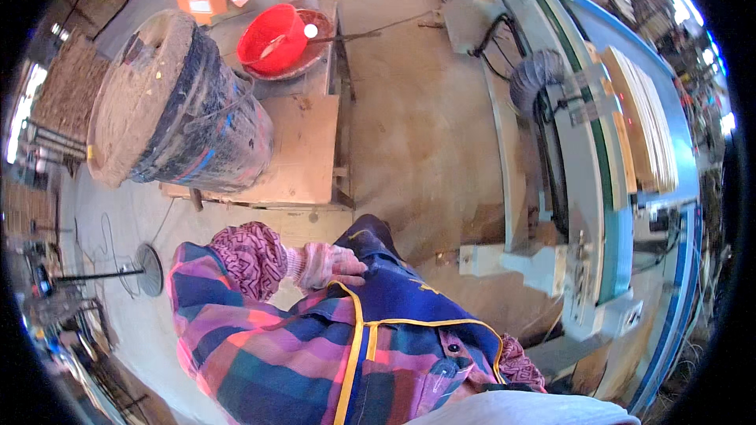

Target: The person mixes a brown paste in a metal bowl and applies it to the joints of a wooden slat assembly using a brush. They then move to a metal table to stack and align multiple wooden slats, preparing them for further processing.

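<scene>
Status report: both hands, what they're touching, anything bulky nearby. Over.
Left hand against blue apron, grip unclear. Right hand out of view. Grimy bucket on table, ahead to the left; red bowl farther back.

Table [303, 159] left, bucket [213, 122] on it, bowl [272, 38] beyond; machine [573, 173] right; apron [403, 293] between, nearer.

There is one large bucket [213, 122], one red basin [272, 35], one ribbed hose [537, 77] and one blue apron [402, 293].
</scene>
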The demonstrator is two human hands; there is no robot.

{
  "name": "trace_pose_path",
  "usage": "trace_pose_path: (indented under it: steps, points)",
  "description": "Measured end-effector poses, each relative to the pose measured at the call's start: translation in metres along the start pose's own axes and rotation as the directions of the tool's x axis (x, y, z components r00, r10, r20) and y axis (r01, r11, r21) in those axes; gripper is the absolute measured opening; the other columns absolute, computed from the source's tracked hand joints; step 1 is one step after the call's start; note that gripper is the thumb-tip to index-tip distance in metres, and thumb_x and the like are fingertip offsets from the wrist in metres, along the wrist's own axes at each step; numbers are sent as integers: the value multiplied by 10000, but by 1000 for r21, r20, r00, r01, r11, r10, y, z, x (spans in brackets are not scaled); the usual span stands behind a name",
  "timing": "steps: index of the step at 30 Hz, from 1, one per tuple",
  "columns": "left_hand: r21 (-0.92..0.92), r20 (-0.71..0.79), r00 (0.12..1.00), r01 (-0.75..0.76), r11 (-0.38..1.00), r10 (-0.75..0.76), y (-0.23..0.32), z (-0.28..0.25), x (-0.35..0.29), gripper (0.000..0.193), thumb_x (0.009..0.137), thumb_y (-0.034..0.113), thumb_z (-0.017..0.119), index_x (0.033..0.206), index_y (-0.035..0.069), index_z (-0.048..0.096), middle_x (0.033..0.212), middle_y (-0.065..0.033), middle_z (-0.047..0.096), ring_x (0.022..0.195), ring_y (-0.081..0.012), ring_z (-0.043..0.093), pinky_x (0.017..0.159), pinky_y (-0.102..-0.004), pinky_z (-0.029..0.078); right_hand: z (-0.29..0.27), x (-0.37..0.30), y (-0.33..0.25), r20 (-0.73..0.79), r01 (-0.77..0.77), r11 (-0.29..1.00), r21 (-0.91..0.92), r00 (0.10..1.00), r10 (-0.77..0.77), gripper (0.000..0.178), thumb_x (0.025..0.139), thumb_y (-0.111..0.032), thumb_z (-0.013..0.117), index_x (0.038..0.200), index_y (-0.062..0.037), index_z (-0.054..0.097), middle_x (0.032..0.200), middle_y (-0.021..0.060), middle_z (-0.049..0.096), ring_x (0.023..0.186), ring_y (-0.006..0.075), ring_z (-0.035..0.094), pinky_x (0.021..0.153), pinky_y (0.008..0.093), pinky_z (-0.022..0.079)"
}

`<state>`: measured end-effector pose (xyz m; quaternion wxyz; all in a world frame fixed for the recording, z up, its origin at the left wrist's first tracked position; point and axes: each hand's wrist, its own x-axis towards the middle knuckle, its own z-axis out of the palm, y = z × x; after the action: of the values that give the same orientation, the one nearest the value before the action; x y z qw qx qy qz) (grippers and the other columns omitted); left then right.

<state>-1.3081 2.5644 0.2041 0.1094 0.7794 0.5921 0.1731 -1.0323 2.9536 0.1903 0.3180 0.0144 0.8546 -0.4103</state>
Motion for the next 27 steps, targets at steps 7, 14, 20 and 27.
trace_pose_path:
  steps: [7,14,20,27]
  points:
    - [7,-500,445,860,510,-743,-231,-135,47,786,789,412,756,1454,150,431,1437,-146,467,1311,-356,463,1079,-446,392,-230,216,-53,-68,90,884,-459,988,-135,646,837,-357,710,1403,-118,510,1356,142,576,1266,319,538,1056,401,437]
    - [-777,-630,-116,124,618,-768,-419,-237,17,475,986,329,594,1355,37,531,1225,-114,621,1085,-203,617,915,-325,508,-444,440,-189,-547,301,951,77,810,-212,647,764,-161,823,1357,-98,572,1285,99,631,1183,223,602,1007,326,472]
    - [-647,-226,-431,-604,465,-873,-504,-329,-39,759,930,651,483,1347,17,502,1102,-151,654,863,-220,655,775,-376,570,-589,615,-338,-306,322,868,-377,841,-446,571,830,-185,770,1346,-50,568,1277,114,634,1109,220,631,952,319,495]
    - [-422,-161,-444,-777,468,-882,-574,-432,-48,669,893,673,532,1186,71,555,994,-173,674,738,-269,663,678,-419,582,-658,787,-416,118,536,839,-96,843,-525,575,859,-59,716,1392,-16,505,1338,123,588,1205,226,586,1000,335,481]
